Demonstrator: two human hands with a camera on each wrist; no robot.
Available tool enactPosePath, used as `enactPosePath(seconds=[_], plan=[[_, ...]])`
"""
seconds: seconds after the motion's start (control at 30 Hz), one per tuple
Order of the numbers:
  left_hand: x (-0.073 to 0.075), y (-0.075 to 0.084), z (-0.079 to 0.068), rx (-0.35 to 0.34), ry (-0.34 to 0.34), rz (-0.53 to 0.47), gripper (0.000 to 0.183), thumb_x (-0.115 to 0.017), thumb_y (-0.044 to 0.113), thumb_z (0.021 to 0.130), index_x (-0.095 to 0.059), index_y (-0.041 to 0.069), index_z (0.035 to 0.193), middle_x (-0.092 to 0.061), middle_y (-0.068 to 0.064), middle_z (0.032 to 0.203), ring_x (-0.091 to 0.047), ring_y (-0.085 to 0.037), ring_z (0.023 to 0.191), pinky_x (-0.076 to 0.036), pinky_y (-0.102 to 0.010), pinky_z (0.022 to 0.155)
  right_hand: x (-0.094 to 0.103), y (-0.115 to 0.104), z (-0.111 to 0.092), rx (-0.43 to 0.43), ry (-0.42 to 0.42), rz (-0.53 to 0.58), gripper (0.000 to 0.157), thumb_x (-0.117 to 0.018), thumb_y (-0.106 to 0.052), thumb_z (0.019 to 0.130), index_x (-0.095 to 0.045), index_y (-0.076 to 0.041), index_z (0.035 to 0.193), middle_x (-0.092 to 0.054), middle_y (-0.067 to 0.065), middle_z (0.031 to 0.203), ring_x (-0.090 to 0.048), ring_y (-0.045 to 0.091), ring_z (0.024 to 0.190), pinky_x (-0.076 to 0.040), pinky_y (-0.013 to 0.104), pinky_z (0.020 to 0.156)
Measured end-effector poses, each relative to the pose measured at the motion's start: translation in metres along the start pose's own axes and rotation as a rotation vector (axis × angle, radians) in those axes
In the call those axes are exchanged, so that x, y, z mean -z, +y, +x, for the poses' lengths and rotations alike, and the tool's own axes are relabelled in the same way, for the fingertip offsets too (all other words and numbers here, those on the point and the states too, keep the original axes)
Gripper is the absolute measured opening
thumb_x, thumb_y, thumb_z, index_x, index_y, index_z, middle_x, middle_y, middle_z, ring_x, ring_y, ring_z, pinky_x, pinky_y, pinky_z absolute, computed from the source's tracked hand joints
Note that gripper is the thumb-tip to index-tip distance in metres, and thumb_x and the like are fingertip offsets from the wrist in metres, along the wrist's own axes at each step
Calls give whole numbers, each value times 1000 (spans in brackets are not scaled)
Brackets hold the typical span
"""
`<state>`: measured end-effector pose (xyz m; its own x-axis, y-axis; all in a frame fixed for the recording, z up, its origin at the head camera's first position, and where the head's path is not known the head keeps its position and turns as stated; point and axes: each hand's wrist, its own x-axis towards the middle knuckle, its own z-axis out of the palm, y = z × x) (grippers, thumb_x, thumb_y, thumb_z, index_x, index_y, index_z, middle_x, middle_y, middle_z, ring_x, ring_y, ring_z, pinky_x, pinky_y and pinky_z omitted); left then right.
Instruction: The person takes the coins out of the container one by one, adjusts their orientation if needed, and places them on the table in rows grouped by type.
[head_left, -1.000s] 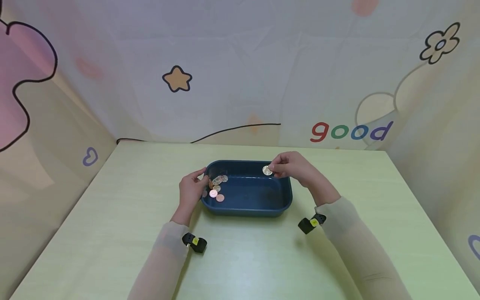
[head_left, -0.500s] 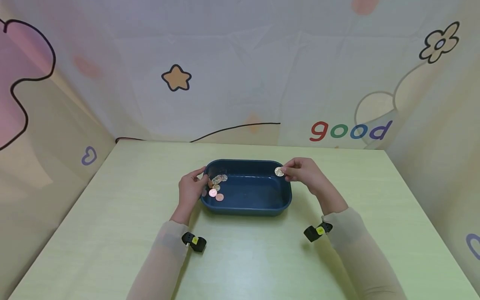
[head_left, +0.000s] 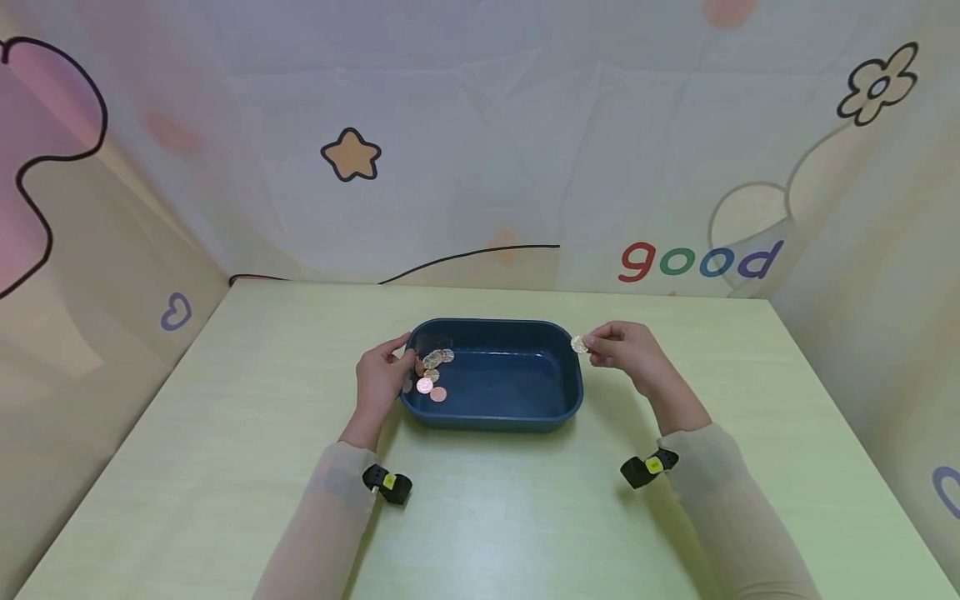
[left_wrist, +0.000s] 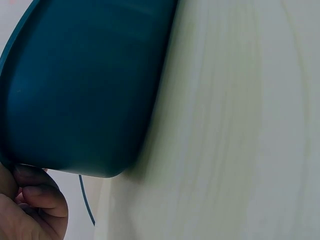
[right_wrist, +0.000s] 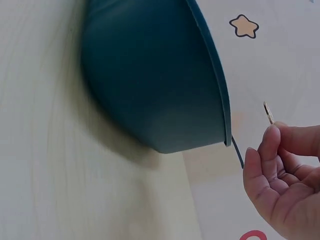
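Note:
A dark blue oblong tray (head_left: pixel 495 423) stands on the table with several coins (head_left: pixel 425 385), silvery, golden and coppery, gathered at its left end. My left hand (head_left: pixel 381 383) grips the tray's left rim, thumb on the inner side and fingers outside; in the left wrist view the curled fingers (left_wrist: pixel 47 200) sit at the rim's corner. Just beyond the right rim, my right hand (head_left: pixel 626 354) pinches one shiny coin (head_left: pixel 579 344) between thumb and fingertips. The right wrist view shows this coin (right_wrist: pixel 268 113) nearly edge-on, raised above rim level.
The pale green-yellow table (head_left: pixel 480 517) extends around the tray on all sides. Behind it hangs a printed cloth backdrop (head_left: pixel 465 167) with a star, a flower and the word "good". Each sleeve cuff carries a small black camera (head_left: pixel 648 468).
My right hand has moved right with the pinched coin, from over the tray's inside to just past its right rim. The left hand and the tray have stayed in place.

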<state>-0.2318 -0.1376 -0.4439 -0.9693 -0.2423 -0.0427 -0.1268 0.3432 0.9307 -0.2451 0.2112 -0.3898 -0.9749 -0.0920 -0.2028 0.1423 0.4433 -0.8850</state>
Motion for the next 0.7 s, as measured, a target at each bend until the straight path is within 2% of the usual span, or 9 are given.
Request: enactPosePath(seconds=[0.4, 0.7], plan=[[-1, -2, 1, 13, -7, -19, 43, -61, 13, 96, -64, 7, 139, -40, 7, 51, -40, -5, 41, -33, -21, 46, 5, 14, 6, -66, 32, -12, 35, -56, -14, 104, -59, 11, 128, -67, 9, 103, -61, 7, 78, -55, 12, 74], [0, -3, 2, 11, -10, -17, 43, -62, 12, 96, -65, 8, 138, -42, 8, 51, -43, -5, 40, -33, -20, 46, 7, 19, 13, -119, 1, -79, 34, -57, -15, 104, -60, 10, 125, -66, 11, 105, -60, 11, 81, -56, 16, 75]])
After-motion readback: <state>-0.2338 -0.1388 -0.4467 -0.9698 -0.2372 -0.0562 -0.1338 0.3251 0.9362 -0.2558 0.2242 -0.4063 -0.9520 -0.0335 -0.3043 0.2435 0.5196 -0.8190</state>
